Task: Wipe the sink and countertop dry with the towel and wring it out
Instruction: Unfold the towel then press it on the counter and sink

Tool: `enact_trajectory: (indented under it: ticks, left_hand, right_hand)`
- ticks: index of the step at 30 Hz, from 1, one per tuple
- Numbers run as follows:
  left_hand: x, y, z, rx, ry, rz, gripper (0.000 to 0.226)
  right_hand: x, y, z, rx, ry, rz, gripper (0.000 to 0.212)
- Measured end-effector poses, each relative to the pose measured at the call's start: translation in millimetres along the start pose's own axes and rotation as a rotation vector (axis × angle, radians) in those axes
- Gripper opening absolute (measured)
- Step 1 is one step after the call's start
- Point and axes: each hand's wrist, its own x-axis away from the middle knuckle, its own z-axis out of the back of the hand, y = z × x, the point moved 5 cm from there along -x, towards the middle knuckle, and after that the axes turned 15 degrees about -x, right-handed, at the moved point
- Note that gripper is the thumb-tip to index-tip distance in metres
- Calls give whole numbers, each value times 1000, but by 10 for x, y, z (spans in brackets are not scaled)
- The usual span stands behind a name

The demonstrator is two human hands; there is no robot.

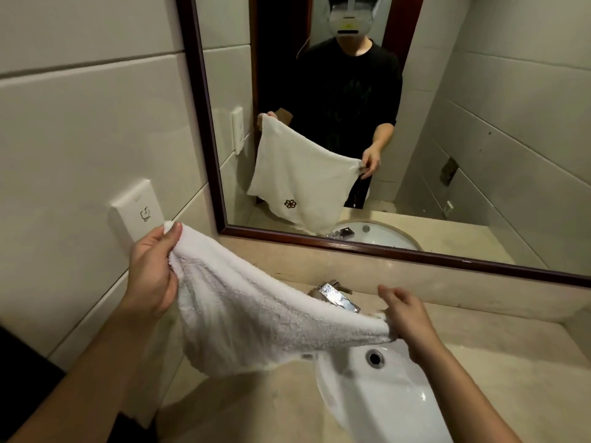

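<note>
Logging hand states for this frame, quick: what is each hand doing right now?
Left hand: closed, holding one corner of the towel raised.
Right hand: closed, pinching the towel's opposite corner above the sink.

The towel (256, 318) was plain white, with a small dark brown flower emblem (289, 204) showing in its reflection. The sink (393, 401) was glossy white, the countertop (499, 362) mottled beige. The tap (339, 297) was silver, the mirror frame (204, 123) dark reddish brown, the tiles (80, 139) off-white, the shirt (345, 91) black.
</note>
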Motion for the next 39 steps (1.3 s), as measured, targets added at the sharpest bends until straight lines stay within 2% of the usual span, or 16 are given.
enact_trajectory:
  ticks: [2,4,6,9,11,14,17,21,23,25,27,29,34,39]
  left_hand:
    - [-5,-43,13,-2,5,8,16]
    - [-9,-41,46,-19,28,10,18]
    - [-14,-52,96,-39,41,12,19]
    - [3,-81,182,-37,61,26,19]
    - [3,-92,241,-16,91,40,17]
    - [-24,-81,315,-55,124,59,17]
    - [-18,-7,384,-280,163,30,20]
    - [38,-14,491,-659,194,-87,27]
    - [86,-113,497,-727,223,-127,33]
    - [172,-227,479,-621,242,-110,31]
    - [320,-344,476,-554,241,-62,27]
    - [475,-464,538,-659,248,-61,33]
    - [619,-1104,924,-889,257,56,26]
    - [532,-1547,892,-1020,199,184,33]
  right_hand:
    - [27,135,-50,65,-116,-123,33]
    - [21,241,-35,54,-134,-168,28]
    - [-5,287,10,54,-84,-143,18]
    - [-54,255,96,109,61,-56,17]
    - [-63,237,96,-66,76,-81,13]
    - [-12,145,10,-485,24,-134,12]
    - [38,-15,-9,-772,-82,-49,26]
    - [173,-132,137,-906,-170,50,46]
    - [262,-101,205,-898,-169,40,52]
    - [370,1,255,-868,-179,25,60]
    - [506,174,294,-817,-206,-5,59]
    - [656,427,314,-762,-229,-60,56]
    - [967,1129,281,-589,-216,-240,53]
    - [791,1476,139,-473,-58,-228,43]
